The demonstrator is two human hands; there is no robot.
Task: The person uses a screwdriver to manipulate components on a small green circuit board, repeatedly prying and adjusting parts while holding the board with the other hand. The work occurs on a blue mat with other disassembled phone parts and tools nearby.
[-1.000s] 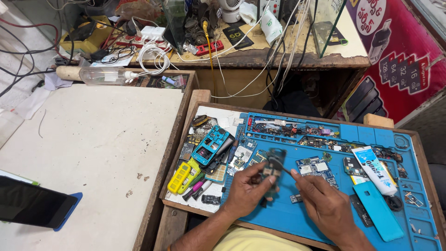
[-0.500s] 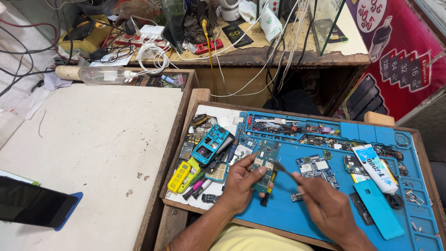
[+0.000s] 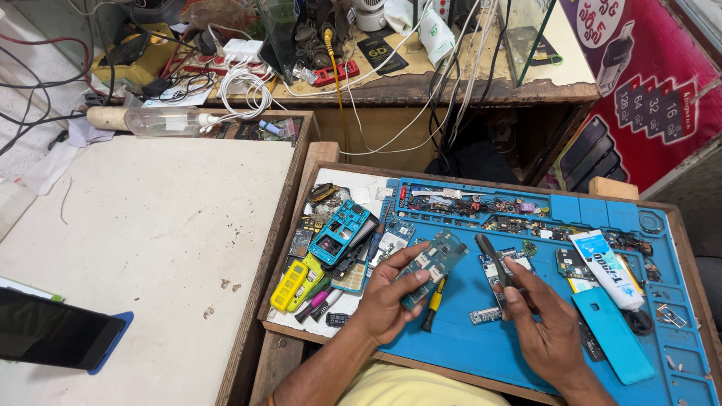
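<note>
My left hand (image 3: 389, 299) grips a small green circuit board (image 3: 435, 265) and tilts it up over the blue repair mat (image 3: 481, 346). My right hand (image 3: 543, 323) holds a dark-handled tool (image 3: 490, 256) that points up toward the board's right edge. A yellow-handled screwdriver (image 3: 434, 302) lies on the mat just under the board. Other small boards (image 3: 500, 265) lie behind the tool.
A teal phone frame (image 3: 340, 230), yellow phone shell (image 3: 295, 283) and loose parts sit at the tray's left. A white tube (image 3: 605, 268) and teal cover (image 3: 613, 337) lie at the right. A white tabletop (image 3: 135, 225) with a dark phone (image 3: 53, 331) is at left; a cluttered bench (image 3: 338, 68) stands behind.
My left hand has lifted the circuit board and turned it more upright. My right hand has raised the tool beside it.
</note>
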